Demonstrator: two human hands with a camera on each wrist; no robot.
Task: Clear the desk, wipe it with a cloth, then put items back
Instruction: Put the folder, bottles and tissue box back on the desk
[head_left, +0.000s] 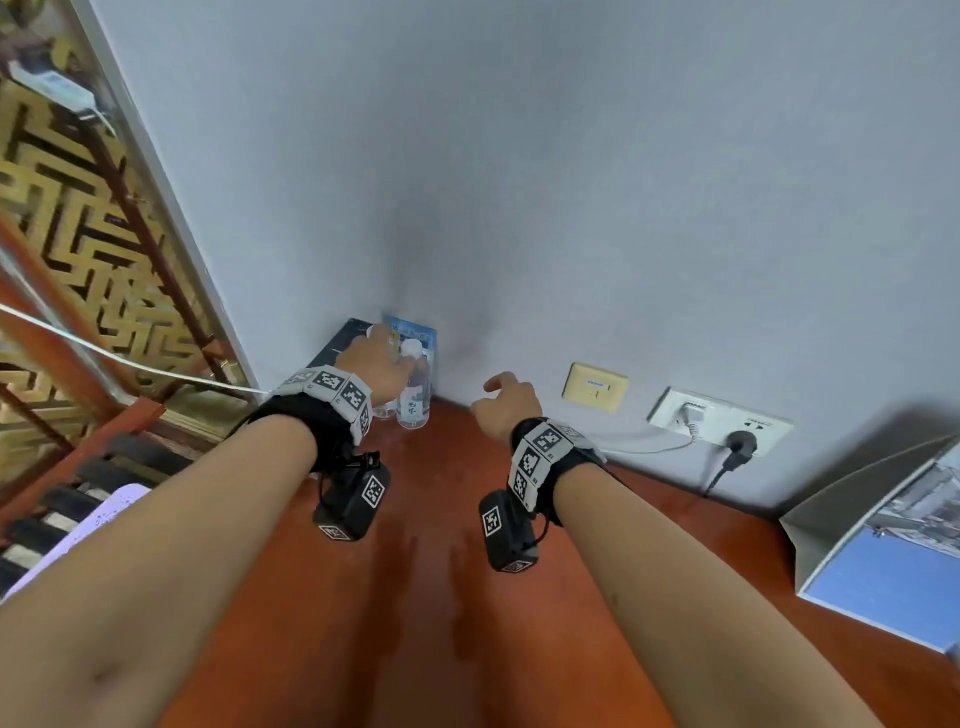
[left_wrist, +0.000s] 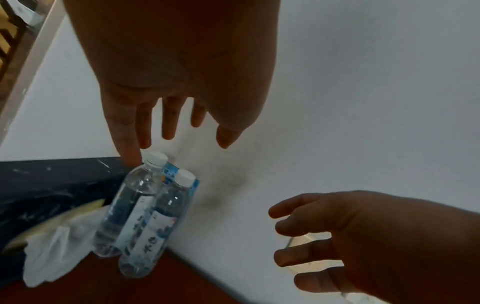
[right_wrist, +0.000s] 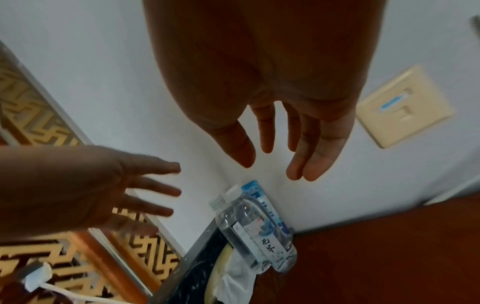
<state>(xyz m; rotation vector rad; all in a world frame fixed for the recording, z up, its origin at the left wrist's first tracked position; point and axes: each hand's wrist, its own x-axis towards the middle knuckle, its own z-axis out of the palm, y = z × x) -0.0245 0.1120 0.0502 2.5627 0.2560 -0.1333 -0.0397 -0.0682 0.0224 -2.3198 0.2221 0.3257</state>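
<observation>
Reddish-brown wood fills the lower middle of the head view: the desk (head_left: 441, 545), which runs up to a pale grey wall (head_left: 571, 182) at its far edge. In the corner at the centre of that view stand two clear water bottles (head_left: 415, 400) with white caps, upright and touching each other, with a blue-printed pack (head_left: 415, 330) leaning on the wall just behind them. To the left of the bottles lies a dark tray or box (head_left: 337, 345), and the left wrist view shows a crumpled white tissue (left_wrist: 59, 246) spilling from it beside the bottles' bases. The left hand (head_left: 376, 364) hovers over the bottles with fingers straight and spread; in the left wrist view one fingertip lies right at the cap of the rear bottle, though actual contact cannot be told, and the hand grips nothing. The right hand (head_left: 506, 402) hangs above the desk right of the bottles, near them but apart, its fingers loosely extended and holding nothing. Both wrists carry black bands with black-and-white marker tiles. On the wall to the right of centre sit a cream wall plate (head_left: 595, 387) and a white socket panel (head_left: 719, 421) with a white plug and a black plug in it. At the right edge of the head view a grey file holder (head_left: 831, 499) stands on the desk with blue and photo-printed folders in it. A gold lattice screen (head_left: 78, 234) fills the upper left.
</observation>
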